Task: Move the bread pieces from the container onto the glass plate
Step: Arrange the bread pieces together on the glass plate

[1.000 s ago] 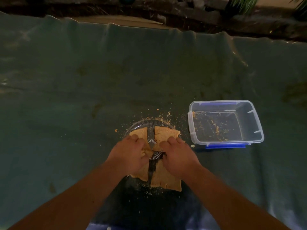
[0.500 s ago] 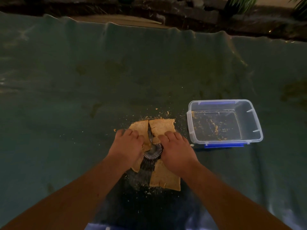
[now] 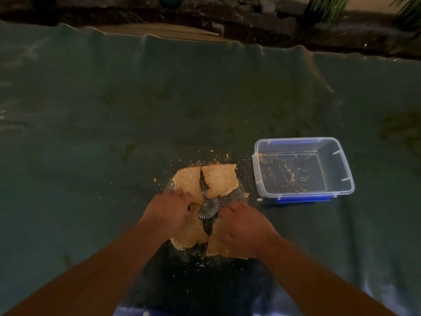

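Below, both hands rest palm-down on the bread pieces [image 3: 218,182], four in number, laid in a rough square on the glass plate [image 3: 240,192]. Left hand [image 3: 167,214]: fingers curled loosely inward, tips pressing the inner corner of the near-left piece, where it meets the far-left piece; whether anything is pinched cannot be told. Right hand [image 3: 242,226]: flat and partly spread, fingers lying on the upper edge of the near-right piece, covering rather than gripping it. Between the two hands the plate's ribbed centre shows through the gap where the four pieces meet. The far-right piece lies untouched, just apart from its left neighbour along a narrow dark seam.

Container [image 3: 303,169]: clear plastic with blue clips, standing right of the plate and near it but apart, holding only crumbs. Loose crumbs [image 3: 218,158] scatter over the cloth beyond and beside the plate.

Surface: a dark green cloth [image 3: 114,122], wrinkled and stained, covering the whole work area. Beyond its far edge lie dark stones or soil and green plant leaves [image 3: 328,6] at upper right. Lighting is dim.
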Tool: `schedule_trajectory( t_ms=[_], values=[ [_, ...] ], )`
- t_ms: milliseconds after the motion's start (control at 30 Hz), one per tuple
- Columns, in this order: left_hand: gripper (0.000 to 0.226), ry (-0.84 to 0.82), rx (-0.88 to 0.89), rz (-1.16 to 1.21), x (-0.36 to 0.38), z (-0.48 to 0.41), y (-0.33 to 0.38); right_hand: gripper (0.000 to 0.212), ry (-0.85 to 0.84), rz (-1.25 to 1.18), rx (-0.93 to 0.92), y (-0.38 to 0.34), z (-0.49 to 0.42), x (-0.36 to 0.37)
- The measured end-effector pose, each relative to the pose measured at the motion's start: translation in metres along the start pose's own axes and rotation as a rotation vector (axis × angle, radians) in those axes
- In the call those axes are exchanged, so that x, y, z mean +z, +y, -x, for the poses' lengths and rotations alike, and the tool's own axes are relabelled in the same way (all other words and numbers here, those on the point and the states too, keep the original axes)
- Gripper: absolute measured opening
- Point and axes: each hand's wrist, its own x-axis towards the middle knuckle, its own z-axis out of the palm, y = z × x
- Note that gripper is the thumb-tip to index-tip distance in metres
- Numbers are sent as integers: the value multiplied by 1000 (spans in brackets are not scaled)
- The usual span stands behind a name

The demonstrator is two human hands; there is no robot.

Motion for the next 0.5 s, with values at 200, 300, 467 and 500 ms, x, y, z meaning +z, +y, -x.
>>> schedule_trajectory(
  t_ms=[200, 300, 467, 500],
  values=[
    [79, -32, 53, 78, 3, 5, 9, 59, -16, 104, -101, -4, 12, 16],
    [95, -32, 67, 21, 9, 5, 10, 56, 21, 106, -103, -2, 4, 15],
    [92, 0, 128, -89, 14, 0, 7, 55, 47, 112, -55, 2, -3, 14],
    [91, 0, 132, -92, 14, -2, 7, 56, 45, 119, -52, 1, -3, 14]
  ],
)
